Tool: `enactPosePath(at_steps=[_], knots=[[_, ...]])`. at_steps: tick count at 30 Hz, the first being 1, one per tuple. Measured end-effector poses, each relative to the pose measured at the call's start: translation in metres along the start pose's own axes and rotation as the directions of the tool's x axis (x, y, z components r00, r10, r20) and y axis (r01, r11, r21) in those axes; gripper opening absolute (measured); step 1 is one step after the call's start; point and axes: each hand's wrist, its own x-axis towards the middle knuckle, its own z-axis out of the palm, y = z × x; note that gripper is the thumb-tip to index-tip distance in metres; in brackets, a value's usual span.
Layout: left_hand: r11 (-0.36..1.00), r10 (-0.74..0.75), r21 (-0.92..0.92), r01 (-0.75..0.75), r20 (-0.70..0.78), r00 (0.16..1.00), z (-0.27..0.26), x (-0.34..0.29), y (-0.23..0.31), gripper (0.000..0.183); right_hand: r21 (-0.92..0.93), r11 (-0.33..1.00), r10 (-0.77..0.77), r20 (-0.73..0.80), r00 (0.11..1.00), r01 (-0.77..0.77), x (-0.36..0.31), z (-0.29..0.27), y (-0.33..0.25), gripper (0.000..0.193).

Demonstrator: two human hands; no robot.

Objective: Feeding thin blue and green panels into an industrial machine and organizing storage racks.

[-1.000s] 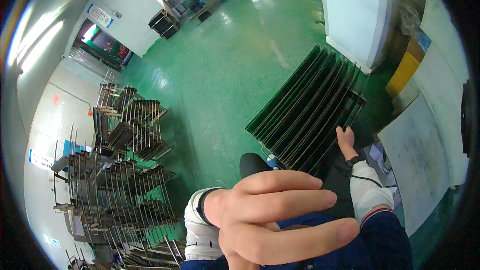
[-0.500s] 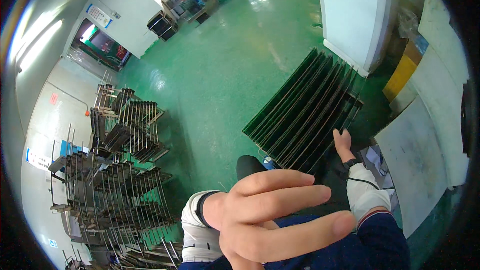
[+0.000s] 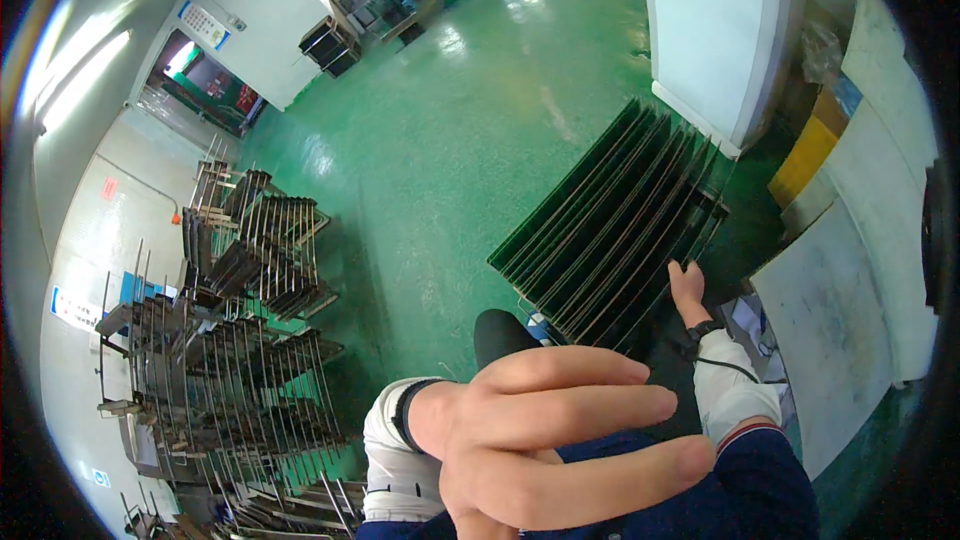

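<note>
The left hand [image 3: 560,440] is held up close to the camera, open, fingers stretched out toward the right and gripping nothing. The right hand [image 3: 687,287] is reached forward to the near edge of a row of thin dark green rectangular panels [image 3: 615,225], standing on edge side by side on the glossy green floor [image 3: 450,140]. Its fingers are laid against the panels' edges; whether one panel is gripped cannot be told at this size. Stacked grey metal wire racks [image 3: 230,340] are seen well to the left. A white pillar [image 3: 710,30] stands just beyond the panels.
</note>
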Motion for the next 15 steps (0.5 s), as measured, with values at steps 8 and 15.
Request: enactPosePath(at_steps=[8, 15], knots=[[0.998, 0.039, -0.05, -0.036, 0.066, 0.997, -0.006, 0.0, -0.001, 0.008, 0.058, 0.997, -0.053, 0.012, 0.999, 0.053, 0.001, 0.001, 0.004, 0.052], [0.74, -0.5, -0.604, 0.296, -0.2, 0.842, -0.012, -0.035, -0.048, 0.012, 0.039, 0.998, -0.048, -0.093, 0.994, 0.052, 0.01, 0.015, 0.022, 0.045]])
